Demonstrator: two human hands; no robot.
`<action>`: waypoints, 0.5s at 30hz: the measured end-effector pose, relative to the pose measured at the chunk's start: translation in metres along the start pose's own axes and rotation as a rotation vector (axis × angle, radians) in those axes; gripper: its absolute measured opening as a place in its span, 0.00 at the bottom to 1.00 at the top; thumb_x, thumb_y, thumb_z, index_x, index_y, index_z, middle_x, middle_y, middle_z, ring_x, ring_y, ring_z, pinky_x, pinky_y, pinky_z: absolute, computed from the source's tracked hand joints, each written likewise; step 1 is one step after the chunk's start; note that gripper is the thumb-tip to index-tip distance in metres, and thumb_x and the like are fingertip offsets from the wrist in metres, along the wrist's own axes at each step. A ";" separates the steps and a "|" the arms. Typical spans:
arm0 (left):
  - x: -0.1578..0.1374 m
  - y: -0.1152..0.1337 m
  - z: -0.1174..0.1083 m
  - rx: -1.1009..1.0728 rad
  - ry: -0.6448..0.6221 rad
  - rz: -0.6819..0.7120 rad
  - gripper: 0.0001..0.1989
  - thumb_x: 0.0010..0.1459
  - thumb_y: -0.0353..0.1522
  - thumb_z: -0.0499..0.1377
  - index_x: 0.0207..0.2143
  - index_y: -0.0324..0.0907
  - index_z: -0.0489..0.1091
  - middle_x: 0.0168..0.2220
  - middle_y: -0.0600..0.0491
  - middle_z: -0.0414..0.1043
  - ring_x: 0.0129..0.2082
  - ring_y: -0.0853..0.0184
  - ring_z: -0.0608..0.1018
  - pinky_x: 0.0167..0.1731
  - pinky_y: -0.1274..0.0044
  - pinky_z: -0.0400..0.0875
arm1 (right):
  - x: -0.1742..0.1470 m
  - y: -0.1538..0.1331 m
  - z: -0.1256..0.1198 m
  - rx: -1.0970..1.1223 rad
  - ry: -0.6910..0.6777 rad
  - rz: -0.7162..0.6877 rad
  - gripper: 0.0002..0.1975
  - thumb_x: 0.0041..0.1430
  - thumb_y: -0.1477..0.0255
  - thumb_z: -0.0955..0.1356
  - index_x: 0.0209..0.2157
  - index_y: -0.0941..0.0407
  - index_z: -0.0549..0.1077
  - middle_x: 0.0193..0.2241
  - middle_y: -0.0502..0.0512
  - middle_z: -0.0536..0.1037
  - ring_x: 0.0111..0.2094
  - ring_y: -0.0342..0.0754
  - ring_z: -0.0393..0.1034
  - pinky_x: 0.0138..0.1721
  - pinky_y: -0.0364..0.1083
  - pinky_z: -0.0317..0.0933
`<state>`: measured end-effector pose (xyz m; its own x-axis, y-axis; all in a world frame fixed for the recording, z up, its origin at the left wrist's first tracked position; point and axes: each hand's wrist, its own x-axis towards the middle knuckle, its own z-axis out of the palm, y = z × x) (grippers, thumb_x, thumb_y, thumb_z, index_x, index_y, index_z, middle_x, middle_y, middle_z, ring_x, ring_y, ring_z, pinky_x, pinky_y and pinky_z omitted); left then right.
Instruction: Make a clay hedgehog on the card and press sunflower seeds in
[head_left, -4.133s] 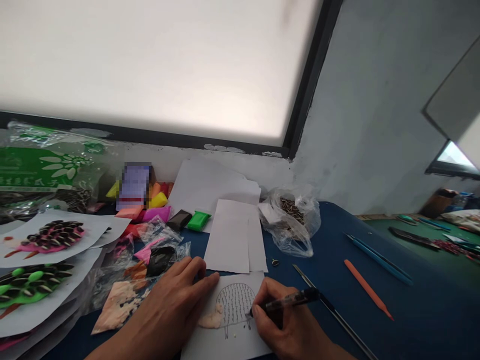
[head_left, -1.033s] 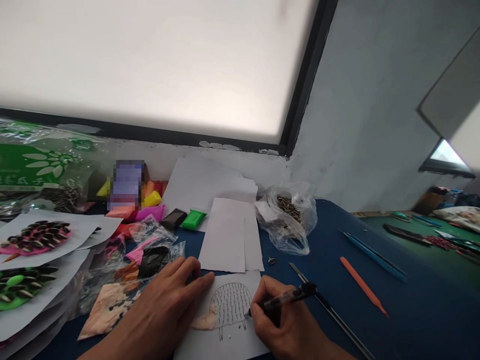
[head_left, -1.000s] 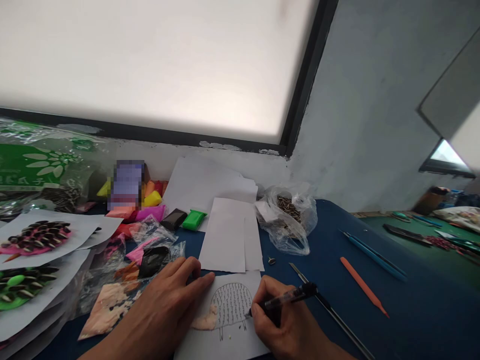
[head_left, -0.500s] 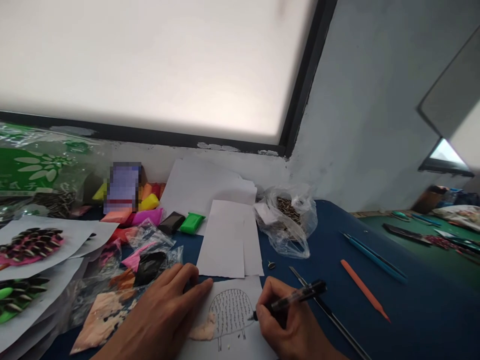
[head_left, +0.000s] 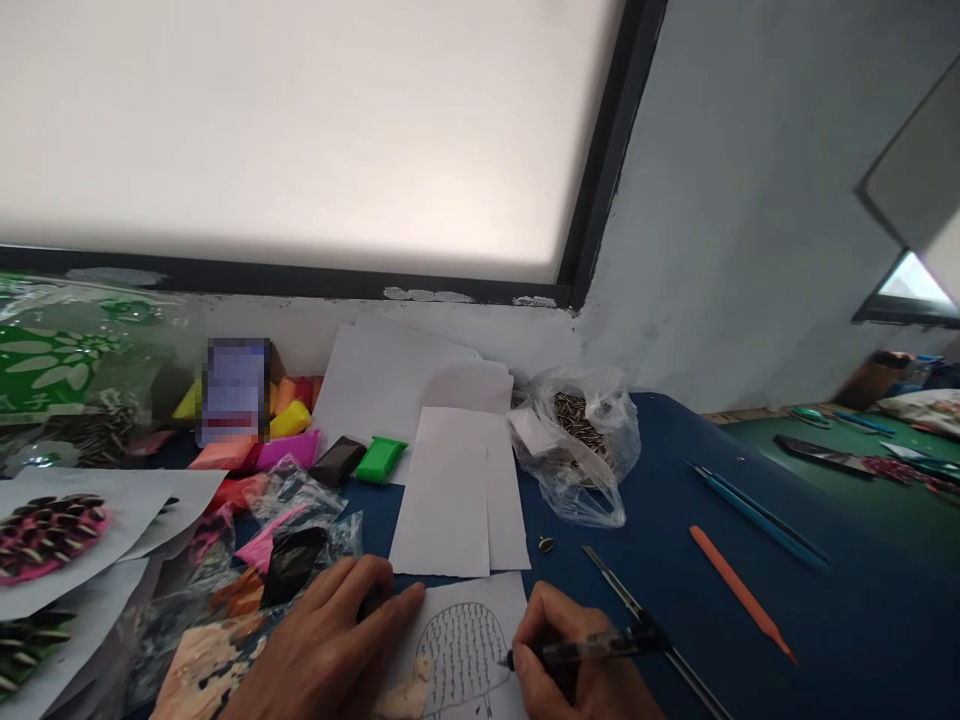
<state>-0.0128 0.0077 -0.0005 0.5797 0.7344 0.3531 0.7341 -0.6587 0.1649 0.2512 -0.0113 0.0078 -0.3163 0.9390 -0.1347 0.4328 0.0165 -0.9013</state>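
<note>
My right hand (head_left: 559, 615) grips a black pen (head_left: 600, 645), its tip at the right edge of a drawing (head_left: 459, 650). The drawing is a rounded outline filled with rows of small marks, on a sheet of white paper (head_left: 512, 592). Flat beside it lies my left hand (head_left: 322, 635), fingers extended, with the fingertips at the sheet's upper left edge. A lump of peach clay (head_left: 405, 695) covers the drawing's lower left side. Under my right forearm's outer side, a slim metal-bladed knife (head_left: 619, 585) rests on the table, partly hidden by the pen.
Blank paper (head_left: 442, 490) and a plastic bag of seeds (head_left: 581, 425) lie farther back. To the right are blue tweezers (head_left: 757, 515) and an orange clay tool (head_left: 742, 595). Packs of colored clay (head_left: 381, 459) and seed-covered artwork (head_left: 52, 535) crowd the left.
The pen's back end has dipped and it now leans flatter, its tip staying at the drawing's right edge. The view has shifted slightly, so the sheet sits lower. My left hand stays on the paper.
</note>
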 end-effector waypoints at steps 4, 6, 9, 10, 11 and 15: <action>-0.001 0.000 0.000 -0.015 0.010 0.007 0.17 0.65 0.30 0.53 0.54 0.50 0.70 0.44 0.48 0.73 0.40 0.61 0.77 0.37 0.77 0.75 | 0.000 -0.004 0.000 0.024 0.006 -0.027 0.10 0.60 0.66 0.66 0.29 0.54 0.61 0.18 0.43 0.58 0.18 0.40 0.50 0.21 0.41 0.45; -0.001 -0.001 0.000 -0.011 0.011 0.013 0.17 0.65 0.30 0.52 0.54 0.49 0.70 0.44 0.48 0.73 0.40 0.61 0.77 0.37 0.76 0.75 | -0.001 -0.007 0.000 0.018 0.006 -0.019 0.10 0.60 0.66 0.65 0.29 0.54 0.61 0.19 0.43 0.59 0.19 0.40 0.50 0.22 0.41 0.46; -0.001 -0.001 0.001 0.002 0.012 0.016 0.17 0.65 0.30 0.52 0.54 0.49 0.70 0.44 0.48 0.73 0.41 0.61 0.77 0.39 0.76 0.75 | -0.001 -0.008 -0.001 0.013 0.008 -0.013 0.10 0.58 0.66 0.66 0.29 0.54 0.61 0.19 0.44 0.60 0.20 0.40 0.51 0.23 0.42 0.47; -0.001 -0.001 0.001 0.004 0.017 0.017 0.17 0.65 0.30 0.52 0.54 0.49 0.71 0.44 0.48 0.73 0.41 0.61 0.77 0.39 0.76 0.75 | -0.001 -0.008 -0.001 0.010 0.009 -0.012 0.10 0.58 0.66 0.66 0.28 0.54 0.61 0.20 0.44 0.61 0.20 0.40 0.52 0.23 0.42 0.47; -0.002 -0.001 0.001 0.005 0.023 0.022 0.17 0.65 0.30 0.52 0.54 0.49 0.71 0.44 0.48 0.73 0.40 0.61 0.77 0.38 0.76 0.75 | -0.001 -0.008 0.000 0.008 0.009 -0.009 0.10 0.57 0.66 0.66 0.28 0.54 0.61 0.20 0.44 0.61 0.20 0.40 0.53 0.23 0.42 0.47; -0.003 -0.003 0.001 0.015 0.025 0.035 0.17 0.64 0.30 0.54 0.54 0.50 0.71 0.44 0.49 0.74 0.40 0.61 0.78 0.38 0.76 0.75 | -0.001 -0.007 0.000 0.002 0.004 0.019 0.10 0.57 0.68 0.67 0.28 0.54 0.61 0.20 0.44 0.61 0.20 0.40 0.53 0.23 0.42 0.45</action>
<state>-0.0161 0.0081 -0.0031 0.5964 0.7061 0.3819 0.7186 -0.6816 0.1381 0.2485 -0.0121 0.0138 -0.3043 0.9406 -0.1505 0.4372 -0.0024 -0.8994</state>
